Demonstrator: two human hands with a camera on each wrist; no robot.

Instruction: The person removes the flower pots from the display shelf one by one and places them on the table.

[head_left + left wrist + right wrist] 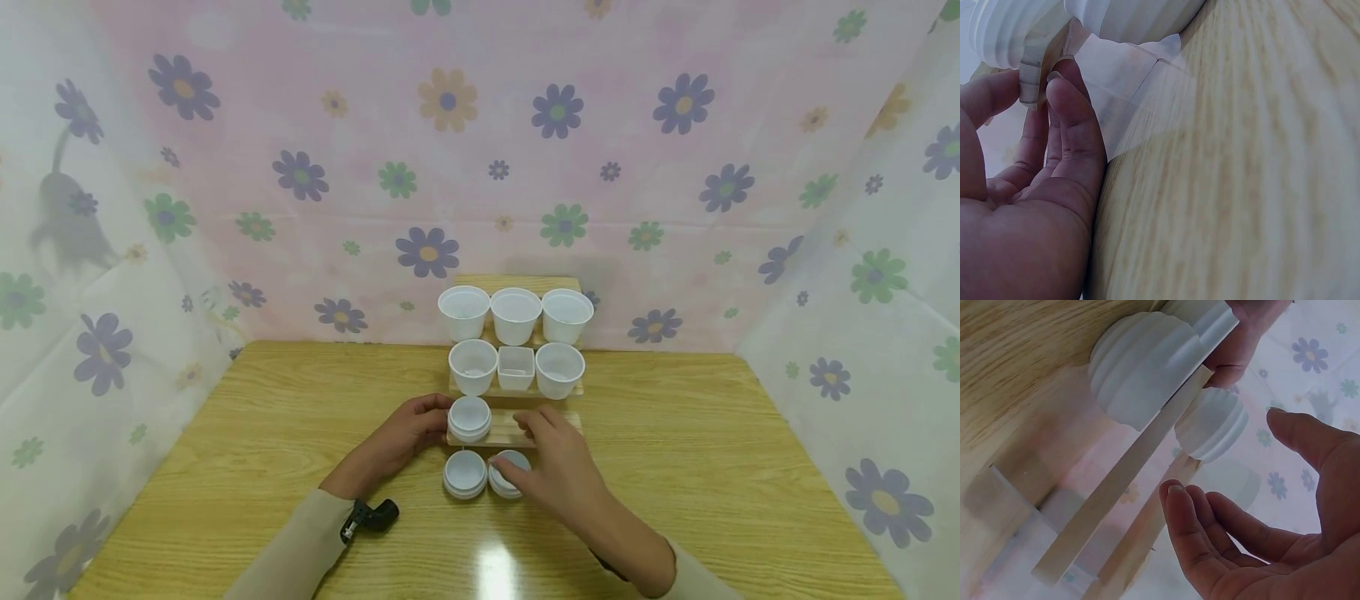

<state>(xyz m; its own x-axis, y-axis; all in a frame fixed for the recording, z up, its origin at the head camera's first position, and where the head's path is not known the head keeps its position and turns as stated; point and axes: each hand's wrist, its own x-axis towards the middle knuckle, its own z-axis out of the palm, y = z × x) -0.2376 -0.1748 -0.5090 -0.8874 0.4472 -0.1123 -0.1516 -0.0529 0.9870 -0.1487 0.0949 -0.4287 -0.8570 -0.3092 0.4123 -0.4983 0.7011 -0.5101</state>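
Observation:
A tiered wooden stand (504,431) carries white plastic cups on its steps. My left hand (405,437) pinches the left end of the lowest shelf (1035,75), beside a small white ribbed jar (470,423) standing on that shelf. Two similar jars, a left one (465,479) and a right one (504,490), stand on the table in front. Over the right one is my right hand (566,475), its thumb and fingers spread apart with nothing between them. In the right wrist view, that hand (1254,537) hangs clear of the shelf edge.
Three large white cups, the middle one (515,321) among them, stand on the top step. Below them are two round cups (473,371) with a square cup (516,371) between. A flowered cloth (480,192) hangs behind the wooden table (675,467).

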